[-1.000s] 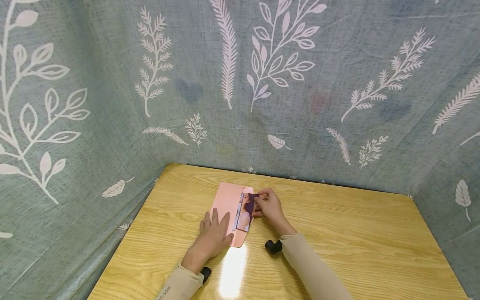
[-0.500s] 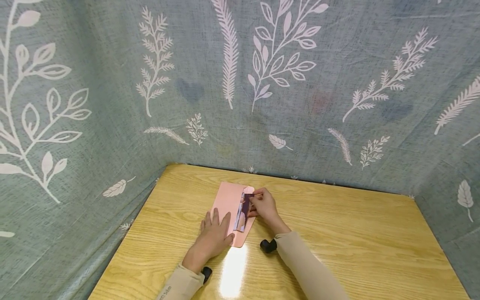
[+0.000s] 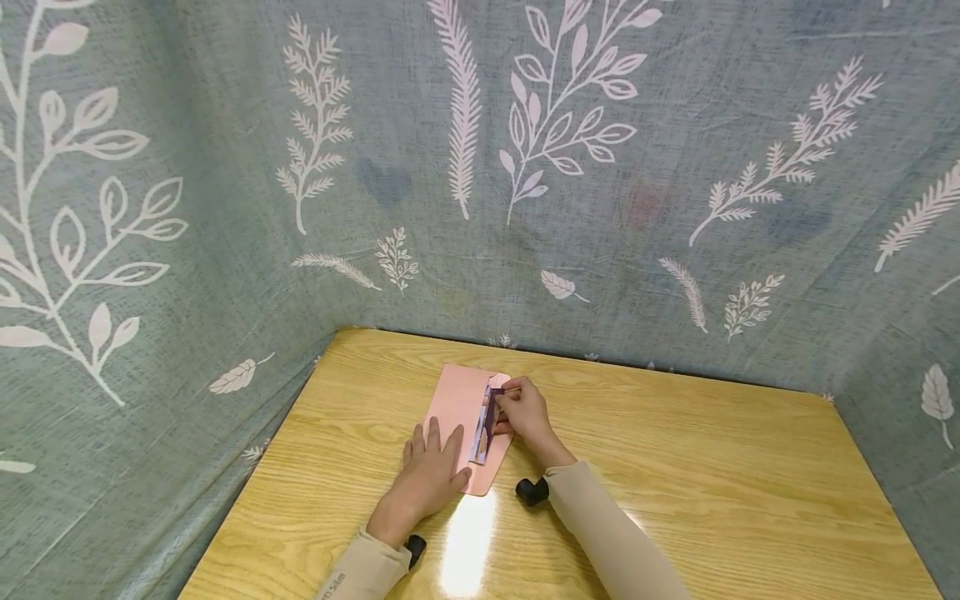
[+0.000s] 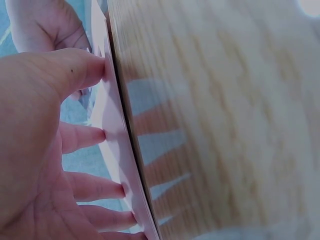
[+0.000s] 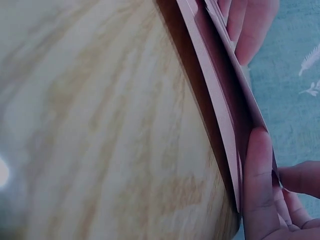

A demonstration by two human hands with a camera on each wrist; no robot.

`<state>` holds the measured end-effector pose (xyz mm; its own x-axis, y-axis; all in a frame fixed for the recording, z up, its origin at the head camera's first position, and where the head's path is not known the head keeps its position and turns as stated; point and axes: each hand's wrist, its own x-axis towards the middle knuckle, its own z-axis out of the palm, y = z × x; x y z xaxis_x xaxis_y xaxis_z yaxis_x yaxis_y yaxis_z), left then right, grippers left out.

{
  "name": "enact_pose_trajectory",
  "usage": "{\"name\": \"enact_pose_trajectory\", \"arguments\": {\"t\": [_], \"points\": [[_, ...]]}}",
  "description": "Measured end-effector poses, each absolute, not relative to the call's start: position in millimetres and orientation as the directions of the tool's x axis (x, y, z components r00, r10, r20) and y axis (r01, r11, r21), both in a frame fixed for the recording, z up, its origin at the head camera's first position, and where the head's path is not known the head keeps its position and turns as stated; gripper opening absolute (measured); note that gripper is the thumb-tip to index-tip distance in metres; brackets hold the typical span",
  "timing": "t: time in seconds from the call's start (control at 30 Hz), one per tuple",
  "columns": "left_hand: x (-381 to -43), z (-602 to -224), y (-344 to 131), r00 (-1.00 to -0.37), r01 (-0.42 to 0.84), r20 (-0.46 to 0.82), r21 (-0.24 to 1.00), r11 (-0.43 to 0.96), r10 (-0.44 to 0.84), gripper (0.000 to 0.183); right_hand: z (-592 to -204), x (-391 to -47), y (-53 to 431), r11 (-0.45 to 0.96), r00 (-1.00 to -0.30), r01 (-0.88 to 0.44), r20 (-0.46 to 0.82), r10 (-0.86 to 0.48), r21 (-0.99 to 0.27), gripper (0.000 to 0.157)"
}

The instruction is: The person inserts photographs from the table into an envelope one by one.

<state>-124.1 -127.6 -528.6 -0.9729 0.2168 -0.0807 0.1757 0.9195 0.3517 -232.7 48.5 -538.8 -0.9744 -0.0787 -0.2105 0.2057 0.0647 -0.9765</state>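
A pink envelope lies on the table with its flap side to the right. My left hand rests on it with spread, straight fingers; the left wrist view shows those fingertips on the pink paper. At the envelope's open side is a printed photo of a long-haired person, only a narrow strip of it showing. My right hand pinches the photo's right edge between thumb and fingers. In the right wrist view one finger lies under the raised sheet, above the pink flap. How deep the photo sits inside is hidden.
The wooden table carries a bright light reflection in front of the envelope. A grey-green curtain with white leaf prints hangs around the back and sides. Black wrist-camera mounts stick out from both sleeves.
My right hand has moved a little left with the photo's edge, and much less of the picture shows than before. My left hand has stayed on the envelope.
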Motion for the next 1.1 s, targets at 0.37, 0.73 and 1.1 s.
{"name": "enact_pose_trajectory", "arguments": {"t": [0.37,0.73,1.1], "points": [[-123,-529,-127,-0.972,0.182,-0.074,0.350,0.919,0.221,0.068,-533,-231,60,0.218,-0.986,0.153,-0.164,-0.032,-0.964,0.022],[-123,-528,-127,-0.975,0.163,-0.088,0.350,0.922,0.206,0.068,-525,-212,71,0.140,-0.970,0.175,-0.195,-0.146,-0.974,0.030],[-123,-525,-126,-0.973,0.166,-0.093,0.352,0.921,0.211,0.067,-524,-205,72,0.077,-0.956,0.206,-0.217,-0.196,-0.976,0.034]]}}
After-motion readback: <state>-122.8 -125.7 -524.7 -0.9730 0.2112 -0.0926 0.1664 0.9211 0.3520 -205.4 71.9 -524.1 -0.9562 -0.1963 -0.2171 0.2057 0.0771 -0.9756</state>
